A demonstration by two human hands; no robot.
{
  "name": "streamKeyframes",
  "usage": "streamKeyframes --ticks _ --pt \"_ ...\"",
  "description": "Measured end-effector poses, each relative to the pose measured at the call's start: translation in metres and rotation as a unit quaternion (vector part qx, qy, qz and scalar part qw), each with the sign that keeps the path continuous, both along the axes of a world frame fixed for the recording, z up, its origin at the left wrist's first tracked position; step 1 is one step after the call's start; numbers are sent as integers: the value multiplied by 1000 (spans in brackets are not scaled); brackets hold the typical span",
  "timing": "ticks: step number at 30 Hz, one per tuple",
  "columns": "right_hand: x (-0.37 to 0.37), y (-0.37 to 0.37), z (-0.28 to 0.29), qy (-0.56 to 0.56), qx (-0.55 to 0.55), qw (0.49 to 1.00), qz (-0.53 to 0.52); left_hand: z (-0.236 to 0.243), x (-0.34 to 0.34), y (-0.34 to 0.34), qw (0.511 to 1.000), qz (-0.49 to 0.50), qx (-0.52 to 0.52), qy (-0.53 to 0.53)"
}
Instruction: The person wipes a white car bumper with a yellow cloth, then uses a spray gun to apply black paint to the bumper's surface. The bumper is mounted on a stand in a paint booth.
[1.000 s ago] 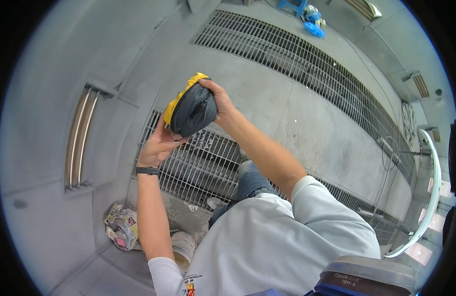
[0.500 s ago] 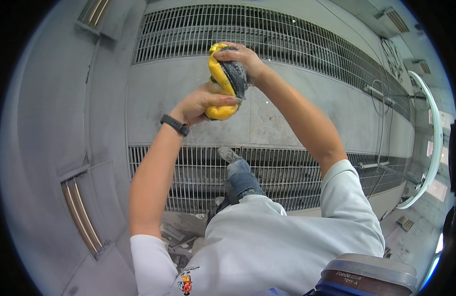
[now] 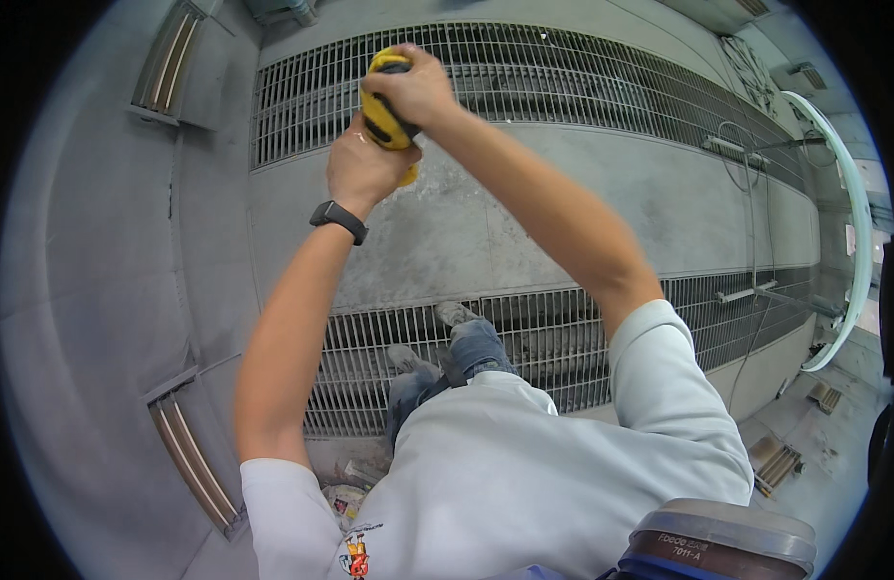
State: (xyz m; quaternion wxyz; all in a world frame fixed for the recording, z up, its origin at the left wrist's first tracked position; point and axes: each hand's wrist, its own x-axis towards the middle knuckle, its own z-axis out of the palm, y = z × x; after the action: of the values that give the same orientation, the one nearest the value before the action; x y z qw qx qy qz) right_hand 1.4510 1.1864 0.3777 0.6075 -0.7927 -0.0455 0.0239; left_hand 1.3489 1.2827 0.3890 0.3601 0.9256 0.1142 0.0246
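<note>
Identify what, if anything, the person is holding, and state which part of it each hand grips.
A bunched yellow-and-black cloth-like bundle: the right hand grips its upper end in the picture, the left hand its lower end.

A long grey metal floor grating [image 3: 573,82] is separated from a nearer matching grating [image 3: 553,338] by a broad grey floor strip [image 3: 592,213]. Narrow rectangular light fixtures [image 3: 192,460] are set in the grey left wall [image 3: 89,290]. A curved, pale-green panel [image 3: 859,222] is seen at right.

A head-worn fisheye camera looks down, near the shirt [image 3: 524,474] at bottom, farther from left hand [image 3: 363,169] and right hand [image 3: 423,92].
</note>
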Motion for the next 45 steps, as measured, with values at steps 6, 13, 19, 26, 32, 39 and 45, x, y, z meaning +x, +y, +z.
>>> streamKeyframes --ticks 6,13,19,26,32,39,45 --pt "-9 -92 52 116 358 864 334 14 -24 19 759 -231 -596 122" --pt "-104 -42 59 111 411 842 332 -15 -102 10 358 -312 -866 158" --pt "-130 -9 27 60 243 875 414 -33 -177 31 201 -153 -957 141" --pt "-104 -57 -10 191 333 856 346 -9 -142 0 443 -103 -857 244" --pt "-24 -223 -51 50 81 987 128 -54 -20 -164 809 -80 -510 282" --pt "70 -461 -67 -58 -152 957 -241 -78 135 -426 926 -291 -191 144" --pt "80 -624 -32 16 -151 903 -402 -39 187 -585 878 -474 62 -11"
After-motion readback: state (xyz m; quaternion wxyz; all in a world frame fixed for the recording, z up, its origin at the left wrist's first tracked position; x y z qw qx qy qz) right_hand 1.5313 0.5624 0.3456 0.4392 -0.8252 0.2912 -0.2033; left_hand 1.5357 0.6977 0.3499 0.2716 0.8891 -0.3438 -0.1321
